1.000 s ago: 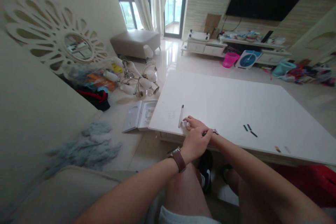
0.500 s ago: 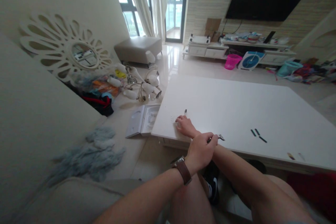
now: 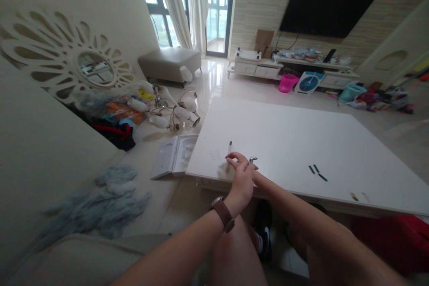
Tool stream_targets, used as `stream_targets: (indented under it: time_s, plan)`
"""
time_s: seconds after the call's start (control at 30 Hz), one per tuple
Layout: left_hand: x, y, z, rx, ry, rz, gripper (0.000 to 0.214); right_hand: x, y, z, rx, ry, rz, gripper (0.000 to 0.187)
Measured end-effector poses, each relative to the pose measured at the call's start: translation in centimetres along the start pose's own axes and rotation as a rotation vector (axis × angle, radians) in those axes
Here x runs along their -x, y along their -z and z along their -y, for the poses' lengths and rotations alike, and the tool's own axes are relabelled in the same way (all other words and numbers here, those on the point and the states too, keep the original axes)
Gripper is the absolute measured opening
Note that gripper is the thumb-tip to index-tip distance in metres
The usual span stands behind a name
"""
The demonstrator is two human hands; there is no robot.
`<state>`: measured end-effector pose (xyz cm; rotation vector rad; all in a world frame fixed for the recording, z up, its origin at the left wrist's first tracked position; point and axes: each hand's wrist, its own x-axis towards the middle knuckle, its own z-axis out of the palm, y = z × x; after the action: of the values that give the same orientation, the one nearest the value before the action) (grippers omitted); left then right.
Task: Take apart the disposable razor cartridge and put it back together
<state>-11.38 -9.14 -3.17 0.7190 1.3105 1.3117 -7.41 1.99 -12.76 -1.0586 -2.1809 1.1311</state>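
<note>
My left hand (image 3: 241,184), with a brown-strapped watch at its wrist, is closed around a small metal tool (image 3: 252,160); its bright head sticks out past the fingers and its kind does not show. My right hand (image 3: 237,159) reaches across from the right over the white table (image 3: 275,138), and the two hands overlap near the table's front edge. Thumb and forefinger of the right hand are bent together; anything between them is too small to see. Just beyond them lies a slim stick-like thing with a dark end (image 3: 230,145). A faint see-through square (image 3: 214,155) is left of the fingers.
Several dark strips (image 3: 317,170) and two small flat pieces (image 3: 354,196) lie toward the table's right. An open white box (image 3: 182,154) stands off its left end. On the floor are a chandelier (image 3: 174,114) and a grey-blue fluffy cloth (image 3: 110,196).
My right hand has drawn back from the see-through square. My left hand has shifted forward with the metal tool, closer to the right hand's fingers. The whole view has swung slightly right.
</note>
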Motion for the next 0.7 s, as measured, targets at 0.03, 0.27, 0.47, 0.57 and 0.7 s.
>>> stream_targets:
  time_s: [0.03,0.27,0.47,0.57,0.7]
  plan:
    - [-0.2,0.0,0.1,0.077,0.059,-0.034,0.019,0.7,0.9,0.2,-0.073,-0.021,-0.006,0.022]
    - [-0.1,0.2,-0.2,0.306,0.193,-0.011,0.019,5.3,7.6,3.0,-0.65,-0.128,-0.041,0.043]
    - [0.2,0.5,-0.2,0.289,0.316,0.09,0.019,6.1,7.4,3.4,-0.647,-0.089,0.016,0.03]
    - [0.3,0.7,-0.3,0.199,0.321,0.086,0.023,5.3,7.7,2.5,-0.607,-0.084,-0.071,0.03]
    - [0.5,0.7,0.1,0.062,0.457,0.141,0.027,3.3,9.9,-0.6,-0.341,-0.092,-0.242,0.034]
